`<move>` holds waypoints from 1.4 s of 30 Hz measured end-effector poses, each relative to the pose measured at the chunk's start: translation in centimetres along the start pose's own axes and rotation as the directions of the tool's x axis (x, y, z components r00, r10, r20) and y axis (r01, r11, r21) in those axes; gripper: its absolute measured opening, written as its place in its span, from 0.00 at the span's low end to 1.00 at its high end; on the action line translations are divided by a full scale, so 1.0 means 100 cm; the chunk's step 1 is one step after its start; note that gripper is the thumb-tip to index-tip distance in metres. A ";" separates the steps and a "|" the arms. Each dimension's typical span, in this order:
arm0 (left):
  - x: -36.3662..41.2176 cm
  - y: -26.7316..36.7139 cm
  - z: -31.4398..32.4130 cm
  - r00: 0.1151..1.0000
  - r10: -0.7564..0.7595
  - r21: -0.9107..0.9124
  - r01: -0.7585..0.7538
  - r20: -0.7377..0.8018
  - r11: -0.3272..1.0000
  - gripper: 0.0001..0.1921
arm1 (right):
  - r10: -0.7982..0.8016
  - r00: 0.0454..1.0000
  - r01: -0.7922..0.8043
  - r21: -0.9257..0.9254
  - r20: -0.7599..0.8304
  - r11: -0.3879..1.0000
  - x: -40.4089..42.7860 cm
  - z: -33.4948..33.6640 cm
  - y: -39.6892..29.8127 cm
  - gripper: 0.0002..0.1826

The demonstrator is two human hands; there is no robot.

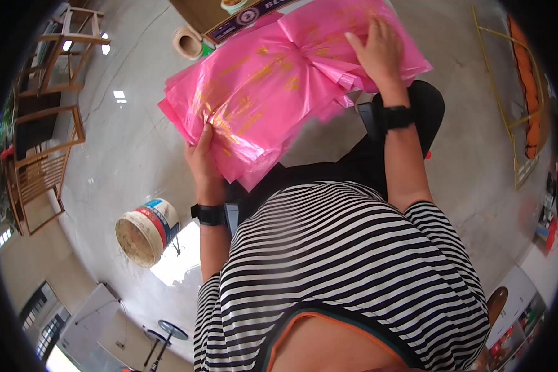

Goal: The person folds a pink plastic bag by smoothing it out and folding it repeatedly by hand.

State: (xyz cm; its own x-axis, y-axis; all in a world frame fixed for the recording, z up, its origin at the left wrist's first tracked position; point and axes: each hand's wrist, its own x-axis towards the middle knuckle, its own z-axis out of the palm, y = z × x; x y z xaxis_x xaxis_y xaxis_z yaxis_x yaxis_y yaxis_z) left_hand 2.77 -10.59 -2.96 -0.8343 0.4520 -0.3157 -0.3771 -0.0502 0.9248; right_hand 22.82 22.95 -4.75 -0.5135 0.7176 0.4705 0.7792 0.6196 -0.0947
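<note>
A stack of pink plastic sheets [255,93] with gold printing spreads in front of me above my lap. Its layers are creased and gathered near the middle, and the near edges hang loose and uneven. My left hand [203,156] grips the left near edge, thumb on top and the other fingers hidden beneath. Flat on the right part of the sheets lies my right hand [380,51], its thumb spread away from the fingers. Both wrists wear black bands.
Beyond the sheets stand a cardboard box [193,14] and a beige roll [187,43]. A plastic bucket [144,232] is on the floor at left. Wooden chairs [46,153] line the left side; a yellow metal frame [497,93] and an orange bundle [525,88] lie at right.
</note>
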 end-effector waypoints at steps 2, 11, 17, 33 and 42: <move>-0.003 0.002 0.006 1.000 -0.005 -0.016 0.005 -0.008 1.000 0.20 | -0.032 0.997 0.016 0.222 0.069 0.975 -0.003 -0.033 0.000 0.34; -0.003 0.002 0.002 1.000 0.013 -0.020 -0.013 -0.025 1.000 0.19 | -0.141 0.880 -0.013 0.319 0.454 0.948 -0.030 -0.116 0.002 0.29; -0.002 0.001 0.000 1.000 -0.002 -0.019 0.001 -0.023 1.000 0.19 | -0.121 0.930 0.020 0.281 0.347 0.959 -0.029 -0.085 0.006 0.16; -0.008 0.007 -0.001 0.986 -0.042 -0.243 0.080 0.159 0.967 0.26 | -0.630 0.775 0.465 0.719 -0.050 0.516 -0.029 -0.118 -0.106 0.16; -0.013 0.013 0.005 0.994 -0.085 -0.236 0.099 0.072 0.967 0.30 | -0.824 0.548 0.605 0.750 -0.146 0.270 -0.061 -0.085 -0.147 0.09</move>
State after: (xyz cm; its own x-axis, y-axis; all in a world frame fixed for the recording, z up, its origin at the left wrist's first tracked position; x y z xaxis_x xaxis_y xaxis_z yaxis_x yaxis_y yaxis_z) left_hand 3.54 -10.81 -1.28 -0.7681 0.5178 -0.3767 -0.5426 -0.2140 0.8123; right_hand 17.55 6.77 1.26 -0.8709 -0.1637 0.4635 -0.3699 0.8392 -0.3987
